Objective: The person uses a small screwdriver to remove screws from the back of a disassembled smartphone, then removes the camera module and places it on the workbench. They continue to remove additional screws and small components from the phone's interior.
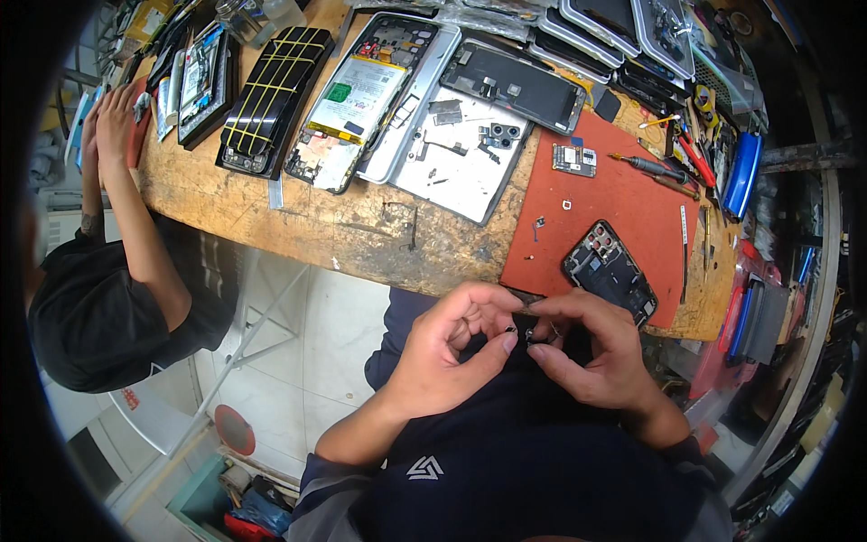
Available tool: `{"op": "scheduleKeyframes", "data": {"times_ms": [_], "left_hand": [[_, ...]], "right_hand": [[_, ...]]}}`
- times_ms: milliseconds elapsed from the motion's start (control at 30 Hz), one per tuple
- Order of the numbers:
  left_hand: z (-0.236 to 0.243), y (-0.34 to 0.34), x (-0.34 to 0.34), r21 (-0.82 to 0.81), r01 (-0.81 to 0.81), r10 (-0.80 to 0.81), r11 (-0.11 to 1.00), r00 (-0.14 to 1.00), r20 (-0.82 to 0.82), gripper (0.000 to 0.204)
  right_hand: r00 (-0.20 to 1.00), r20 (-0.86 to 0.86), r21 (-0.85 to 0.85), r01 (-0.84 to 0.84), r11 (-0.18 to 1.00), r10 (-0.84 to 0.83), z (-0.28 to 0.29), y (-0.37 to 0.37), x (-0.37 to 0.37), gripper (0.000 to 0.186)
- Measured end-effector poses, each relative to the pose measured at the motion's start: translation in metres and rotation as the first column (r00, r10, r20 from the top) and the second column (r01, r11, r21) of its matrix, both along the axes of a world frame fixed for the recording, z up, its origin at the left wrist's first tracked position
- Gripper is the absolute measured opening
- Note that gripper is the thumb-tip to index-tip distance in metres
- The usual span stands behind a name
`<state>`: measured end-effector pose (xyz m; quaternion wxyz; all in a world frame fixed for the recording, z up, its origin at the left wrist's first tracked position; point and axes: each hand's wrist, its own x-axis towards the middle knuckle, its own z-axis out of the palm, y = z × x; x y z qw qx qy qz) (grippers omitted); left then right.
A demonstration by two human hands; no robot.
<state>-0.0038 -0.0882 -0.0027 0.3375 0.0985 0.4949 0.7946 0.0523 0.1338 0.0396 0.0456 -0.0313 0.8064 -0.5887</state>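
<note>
My left hand (465,348) and my right hand (587,352) are curled at the bench's front edge, fingertips close together, each pinching a tiny dark part (529,334) that is too small to name; whether it is one piece or two I cannot tell. Just beyond them on the red mat (542,244) lies an opened phone housing (610,271). Farther back on the mat are a small circuit board (574,159), a small square piece (566,205) and a short flex cable (539,228).
Opened phones (357,99), a banded phone stack (275,99), a white tray with parts (452,190) and a detached screen (510,81) line the wooden bench (343,235). Screwdrivers (655,167) lie rightward. A co-worker (126,289) sits at left, hands at the bench.
</note>
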Motion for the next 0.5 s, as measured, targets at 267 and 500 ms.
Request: {"op": "scheduleKeyframes", "data": {"times_ms": [267, 500], "left_hand": [[-0.0018, -0.0075, 0.0013, 0.028, -0.031, 0.03, 0.999, 0.999, 0.015, 0.039], [-0.0044, -0.0105, 0.0029, 0.017, -0.036, 0.036, 0.999, 0.999, 0.002, 0.04]], "right_hand": [[1.0, -0.011, 0.002, -0.001, 1.0, 0.001, -0.0013, -0.0042, -0.0019, 0.043], [1.0, -0.004, 0.013, -0.02, 1.0, 0.02, 0.0003, -0.0054, -0.0034, 0.043]]}}
